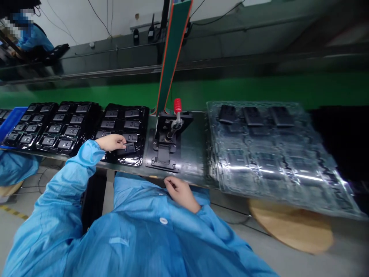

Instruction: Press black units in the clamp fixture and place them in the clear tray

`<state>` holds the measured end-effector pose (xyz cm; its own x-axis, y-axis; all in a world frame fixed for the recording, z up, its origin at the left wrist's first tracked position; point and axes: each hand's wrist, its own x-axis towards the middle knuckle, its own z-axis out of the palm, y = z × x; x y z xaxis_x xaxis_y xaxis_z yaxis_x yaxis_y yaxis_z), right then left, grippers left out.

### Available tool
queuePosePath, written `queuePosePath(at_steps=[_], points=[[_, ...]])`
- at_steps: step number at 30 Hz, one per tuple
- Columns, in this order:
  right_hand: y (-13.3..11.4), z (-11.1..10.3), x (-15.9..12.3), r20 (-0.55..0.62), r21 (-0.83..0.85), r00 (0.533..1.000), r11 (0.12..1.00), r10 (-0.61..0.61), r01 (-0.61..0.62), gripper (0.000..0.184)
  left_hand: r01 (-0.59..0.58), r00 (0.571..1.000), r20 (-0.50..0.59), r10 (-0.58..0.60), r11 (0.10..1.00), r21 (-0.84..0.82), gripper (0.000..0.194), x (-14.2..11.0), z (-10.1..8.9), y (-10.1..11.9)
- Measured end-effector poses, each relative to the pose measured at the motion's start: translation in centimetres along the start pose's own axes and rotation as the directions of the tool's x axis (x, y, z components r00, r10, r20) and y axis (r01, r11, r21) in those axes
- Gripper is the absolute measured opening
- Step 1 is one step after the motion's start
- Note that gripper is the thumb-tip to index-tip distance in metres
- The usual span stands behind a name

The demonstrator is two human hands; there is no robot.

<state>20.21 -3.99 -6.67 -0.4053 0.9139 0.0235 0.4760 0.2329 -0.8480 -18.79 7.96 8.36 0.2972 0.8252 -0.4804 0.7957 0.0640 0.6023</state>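
My left hand [111,142] reaches over a black tray [142,127] of dark rectangular parts and pinches one dark part [129,149] in the tray's near row. My right hand [179,191] rests below the table's front edge against my blue coat, fingers curled; I cannot make out anything in them. Between the hands, on the table, stands a black press fixture [164,154] with a red-knobbed lever [177,105].
Two more black trays of parts [67,123] lie to the left, beside a blue bin [11,119]. A stack of clear plastic trays [276,161] holding a few dark parts lies on the right. A green conveyor belt [259,90] runs behind. Another person in blue [31,36] sits far left.
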Motion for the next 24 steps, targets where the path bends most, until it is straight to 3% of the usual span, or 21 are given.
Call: queuePosePath(at_steps=[3, 7, 12, 18, 21, 24], points=[[-0.9, -0.2, -0.1, 0.003, 0.036, 1.000, 0.999, -0.013, 0.013, 0.023, 0.001, 0.999, -0.035, -0.008, 0.981, -0.192, 0.042, -0.4, 1.3, 1.2], [-3.2, -0.6, 0.1, -0.086, 0.024, 0.990, 0.993, -0.113, 0.116, 0.019, 0.050, 0.991, -0.089, -0.103, 0.885, -0.464, 0.039, -1.0, 4.8, 3.4], [-5.9, -1.0, 1.7, -0.154, -0.044, 0.954, 0.967, -0.256, 0.253, 0.029, 0.102, 0.980, -0.070, -0.184, 0.779, -0.619, 0.032, -0.9, 9.7, 6.5], [-6.1, -1.1, 3.1, -0.141, -0.210, 0.932, 0.930, -0.333, 0.301, 0.050, 0.114, 0.971, -0.056, -0.234, 0.653, -0.749, 0.026, 0.5, 13.8, 9.6], [-5.5, -1.3, 3.2, -0.148, -0.271, 0.929, 0.917, -0.339, 0.291, 0.049, 0.131, 0.966, -0.081, -0.245, 0.737, -0.663, 0.021, 1.5, 14.6, 9.9], [-4.9, -1.9, 3.3, -0.105, -0.316, 0.935, 0.903, -0.339, 0.292, 0.046, 0.104, 0.976, -0.140, -0.167, 0.920, -0.378, 0.022, 2.4, 14.5, 9.8]])
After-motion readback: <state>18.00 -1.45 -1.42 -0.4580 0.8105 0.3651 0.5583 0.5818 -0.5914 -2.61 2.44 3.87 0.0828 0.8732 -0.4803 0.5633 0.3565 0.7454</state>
